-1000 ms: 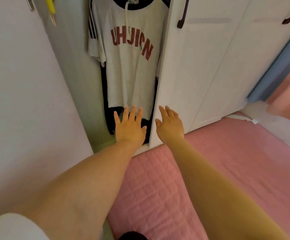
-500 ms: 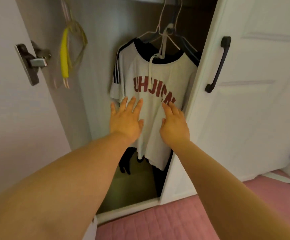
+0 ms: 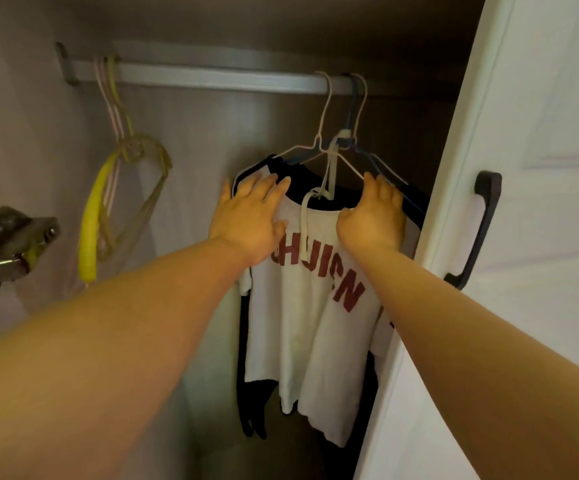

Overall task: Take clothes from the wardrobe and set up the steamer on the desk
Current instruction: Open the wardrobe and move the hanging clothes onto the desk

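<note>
A white T-shirt (image 3: 315,334) with red letters and a dark collar hangs on a wire hanger (image 3: 326,147) from the wardrobe rail (image 3: 212,76). My left hand (image 3: 250,220) lies flat on the shirt's left shoulder with fingers straight. At the right shoulder, my right hand (image 3: 373,216) has its fingers curled over the shirt's top edge near the hanger arm. Dark clothes (image 3: 253,410) hang behind the white shirt. No steamer is in view.
Empty yellow and pink hangers (image 3: 108,188) hang at the rail's left end. The open white wardrobe door (image 3: 523,237) with a black handle (image 3: 478,230) stands at right. A metal door hinge (image 3: 4,251) sticks out at left.
Both hands have risen from the shirt's chest to its shoulders. The view has tilted up, and the rail has come into sight.
</note>
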